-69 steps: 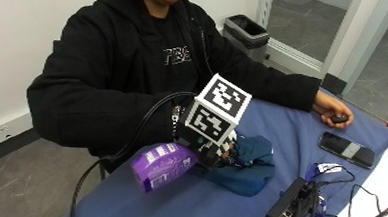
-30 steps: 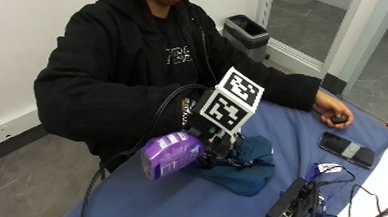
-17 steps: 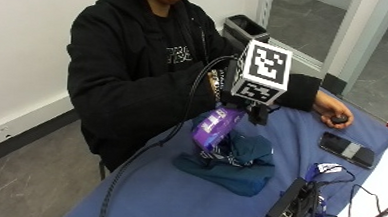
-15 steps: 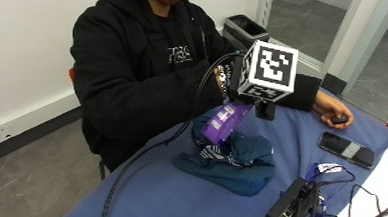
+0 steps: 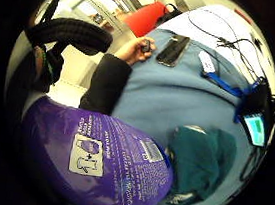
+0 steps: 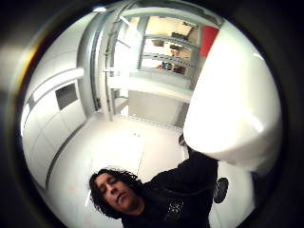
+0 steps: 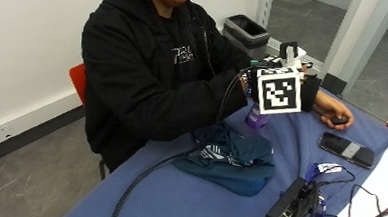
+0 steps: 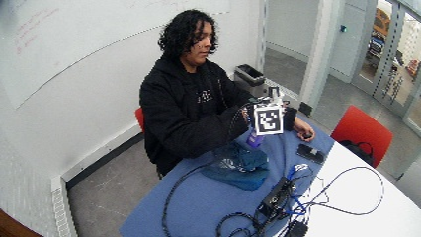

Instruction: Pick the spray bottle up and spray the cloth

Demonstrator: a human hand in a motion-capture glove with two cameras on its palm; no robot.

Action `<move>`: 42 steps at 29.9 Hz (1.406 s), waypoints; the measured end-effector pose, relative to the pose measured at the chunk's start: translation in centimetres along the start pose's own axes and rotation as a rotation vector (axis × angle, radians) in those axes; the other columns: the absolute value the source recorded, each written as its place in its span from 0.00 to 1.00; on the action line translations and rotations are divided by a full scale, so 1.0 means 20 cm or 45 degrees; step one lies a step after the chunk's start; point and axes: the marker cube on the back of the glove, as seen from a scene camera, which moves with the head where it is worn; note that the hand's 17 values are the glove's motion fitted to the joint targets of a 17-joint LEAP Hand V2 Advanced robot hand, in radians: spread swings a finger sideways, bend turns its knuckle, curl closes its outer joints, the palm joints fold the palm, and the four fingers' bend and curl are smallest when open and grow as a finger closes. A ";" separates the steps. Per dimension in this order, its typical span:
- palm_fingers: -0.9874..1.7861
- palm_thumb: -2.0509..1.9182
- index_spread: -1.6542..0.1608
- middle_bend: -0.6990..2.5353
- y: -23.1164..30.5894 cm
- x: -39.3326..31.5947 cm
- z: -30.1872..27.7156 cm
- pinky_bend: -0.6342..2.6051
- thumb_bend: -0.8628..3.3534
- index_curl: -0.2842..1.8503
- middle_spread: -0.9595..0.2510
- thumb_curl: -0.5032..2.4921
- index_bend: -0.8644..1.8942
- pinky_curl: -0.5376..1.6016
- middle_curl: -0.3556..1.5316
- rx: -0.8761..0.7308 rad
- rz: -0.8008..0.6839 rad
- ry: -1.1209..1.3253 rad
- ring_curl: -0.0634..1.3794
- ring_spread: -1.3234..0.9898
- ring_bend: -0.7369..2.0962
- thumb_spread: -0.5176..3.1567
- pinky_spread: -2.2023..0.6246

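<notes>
Outside view: pickup done, the right hand point(image 7: 306, 92) has its fingers grasping the purple spray bottle point(image 7: 256, 116) upright in the air above the teal cloth point(image 7: 231, 158) on the table point(image 7: 176, 197); spraying not yet done. Little-finger palm view: bottle body close to the palm, cloth beyond it. Versus 2.3 s ago, bottle is raised off the table.

- A white wall point(image 8: 79, 59) stood behind the table point(image 7: 196, 198).
- The floor point(image 7: 37, 180) was grey.
- A black bin point(image 7: 246, 31) stood near glass doors point(image 8: 388, 54).
- Red chair point(image 8: 358, 133) beside table.
</notes>
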 end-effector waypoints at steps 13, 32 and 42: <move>0.75 0.81 0.76 0.32 0.01 0.25 0.19 0.32 0.20 0.37 0.67 0.43 0.36 0.46 0.50 0.114 -0.159 -0.294 0.42 0.47 0.40 0.21 0.68; 0.75 0.81 0.75 0.31 0.04 0.30 0.19 0.32 0.20 0.37 0.67 0.42 0.36 0.46 0.50 0.059 -0.335 -0.357 0.43 0.46 0.39 0.22 0.68; 0.73 0.81 0.76 0.31 -0.03 0.30 0.13 0.32 0.20 0.36 0.66 0.42 0.36 0.46 0.50 0.034 -0.248 -0.358 0.43 0.46 0.39 0.23 0.68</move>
